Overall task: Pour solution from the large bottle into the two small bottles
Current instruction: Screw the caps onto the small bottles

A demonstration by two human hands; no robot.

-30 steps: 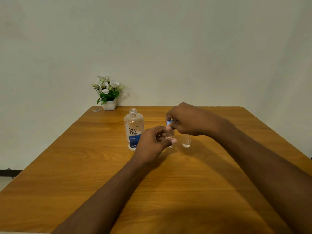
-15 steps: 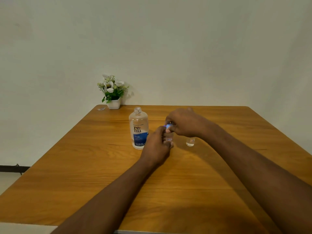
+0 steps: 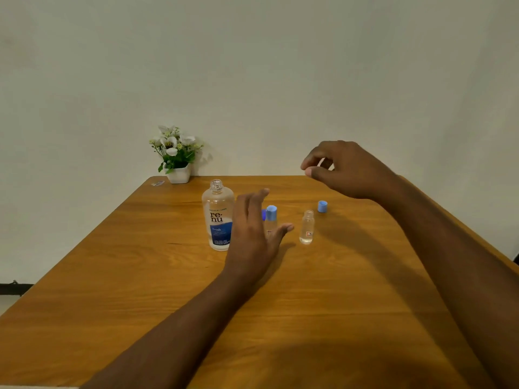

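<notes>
The large clear bottle (image 3: pixel 218 217) with a blue and white label stands uncapped on the wooden table (image 3: pixel 309 304). Just right of it stands a small bottle (image 3: pixel 271 220) with a blue cap on, partly hidden by my left hand (image 3: pixel 254 234), which hovers open in front of it with straight fingers. A second small bottle (image 3: pixel 307 227) stands uncapped further right, with clear liquid in its bottom. A loose blue cap (image 3: pixel 322 206) lies behind it. My right hand (image 3: pixel 345 169) is raised above the table, fingers loosely curled, holding nothing.
A small white pot of white flowers (image 3: pixel 177 157) stands at the table's far left corner, with a small clear scrap (image 3: pixel 158 183) beside it. A bit of another blue object (image 3: pixel 264 214) peeks out behind my left hand. A plain wall rises behind the table.
Both hands have let go of the capped small bottle. My right hand lifted up and to the right; my left hand opened and drew slightly back.
</notes>
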